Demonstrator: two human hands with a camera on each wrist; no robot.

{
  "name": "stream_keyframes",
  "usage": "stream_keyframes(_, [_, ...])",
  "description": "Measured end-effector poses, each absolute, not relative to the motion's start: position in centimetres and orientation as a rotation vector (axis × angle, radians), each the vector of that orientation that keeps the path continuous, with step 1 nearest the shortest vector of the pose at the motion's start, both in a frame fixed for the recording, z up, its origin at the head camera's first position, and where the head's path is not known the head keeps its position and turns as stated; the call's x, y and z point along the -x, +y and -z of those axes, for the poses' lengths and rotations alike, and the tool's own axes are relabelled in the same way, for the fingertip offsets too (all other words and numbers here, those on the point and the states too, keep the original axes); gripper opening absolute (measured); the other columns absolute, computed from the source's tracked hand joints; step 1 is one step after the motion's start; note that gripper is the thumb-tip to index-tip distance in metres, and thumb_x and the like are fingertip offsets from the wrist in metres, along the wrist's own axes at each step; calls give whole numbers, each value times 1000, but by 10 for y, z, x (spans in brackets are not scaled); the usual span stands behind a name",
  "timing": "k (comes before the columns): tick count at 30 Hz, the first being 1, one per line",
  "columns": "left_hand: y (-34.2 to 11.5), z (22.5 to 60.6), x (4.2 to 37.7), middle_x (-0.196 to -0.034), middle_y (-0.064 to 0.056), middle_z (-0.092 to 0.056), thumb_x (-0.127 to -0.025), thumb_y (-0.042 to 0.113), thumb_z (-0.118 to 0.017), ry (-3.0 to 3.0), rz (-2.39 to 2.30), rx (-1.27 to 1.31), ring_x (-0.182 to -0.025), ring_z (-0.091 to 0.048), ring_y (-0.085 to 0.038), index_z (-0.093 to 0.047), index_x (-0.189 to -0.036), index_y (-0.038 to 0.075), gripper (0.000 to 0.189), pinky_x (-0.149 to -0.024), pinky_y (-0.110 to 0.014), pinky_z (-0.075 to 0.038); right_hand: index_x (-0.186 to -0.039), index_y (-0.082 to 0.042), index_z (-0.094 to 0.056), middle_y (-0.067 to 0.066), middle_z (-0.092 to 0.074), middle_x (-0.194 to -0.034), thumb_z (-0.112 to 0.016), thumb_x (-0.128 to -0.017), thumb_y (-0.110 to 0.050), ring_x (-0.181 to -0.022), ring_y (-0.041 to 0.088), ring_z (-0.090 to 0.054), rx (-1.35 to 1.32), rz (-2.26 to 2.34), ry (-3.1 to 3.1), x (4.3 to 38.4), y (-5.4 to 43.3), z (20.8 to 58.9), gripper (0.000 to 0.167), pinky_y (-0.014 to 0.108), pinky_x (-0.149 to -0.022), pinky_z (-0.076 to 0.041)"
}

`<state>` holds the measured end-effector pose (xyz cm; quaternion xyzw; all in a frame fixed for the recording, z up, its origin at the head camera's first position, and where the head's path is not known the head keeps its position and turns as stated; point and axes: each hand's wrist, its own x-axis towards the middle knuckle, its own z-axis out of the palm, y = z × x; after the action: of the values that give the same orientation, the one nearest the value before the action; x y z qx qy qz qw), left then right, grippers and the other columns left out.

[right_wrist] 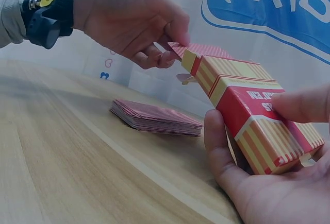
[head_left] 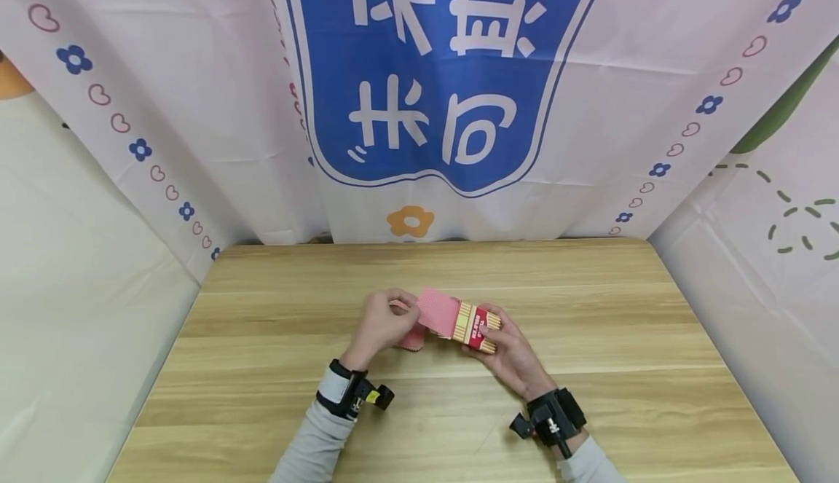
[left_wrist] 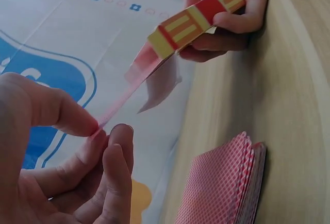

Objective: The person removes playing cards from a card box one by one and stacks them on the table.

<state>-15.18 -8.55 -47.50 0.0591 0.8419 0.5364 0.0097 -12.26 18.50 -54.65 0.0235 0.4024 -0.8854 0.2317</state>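
I judge this partway: a red-checked paper card stack (right_wrist: pixel 156 118) lies on the wooden table (head_left: pixel 432 425); one matching rectangular card (head_left: pixel 438 311), pinched by the left hand (head_left: pixel 383 321), looks unfinished at the mouth of the striped red-and-yellow cardboard box (head_left: pixel 476 327) gripped by the right hand (head_left: pixel 514 358). Box axis: left-right, mouth left, slightly far.

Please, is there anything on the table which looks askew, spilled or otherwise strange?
Only slightly: the card stack on the table has uneven edges, its layers not squared up. Nothing looks spilled.
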Motion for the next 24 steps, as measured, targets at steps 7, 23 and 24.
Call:
stream_keyframes(7, [-92, 476, 156, -97, -13, -77, -91, 6, -69, 2553, -1772, -60, -74, -78, -22, -75, -91, 4, 6, -64, -27, -57, -152, -18, -35, 15, -33, -159, -43, -110, 1, -132, 26, -59, -74, 2428, 1119, 122, 186, 547, 47, 42, -103, -57])
stream_keyframes(23, [-96, 479, 164, -107, -21, -70, -100, 0, -61, 2471, -1998, -67, -86, -74, -22, -69, -116, -3, 18, -81, -48, -65, -156, -17, -32, 17, -30, -162, -46, -109, -1, -136, 28, -56, -89, 2426, 1134, 124, 186, 551, 51, 43, -106, -56])
stream_keyframes(24, [-97, 480, 165, -109, -21, -70, -101, 1, -61, 2477, -2008, -69, -87, -74, -23, -69, -120, -3, 20, -82, -49, -65, -156, -17, -32, 17, -30, -162, -46, -109, -1, -136, 28, -56, -89, 2424, 1136, 124, 186, 551, 52, 44, -106, -56])
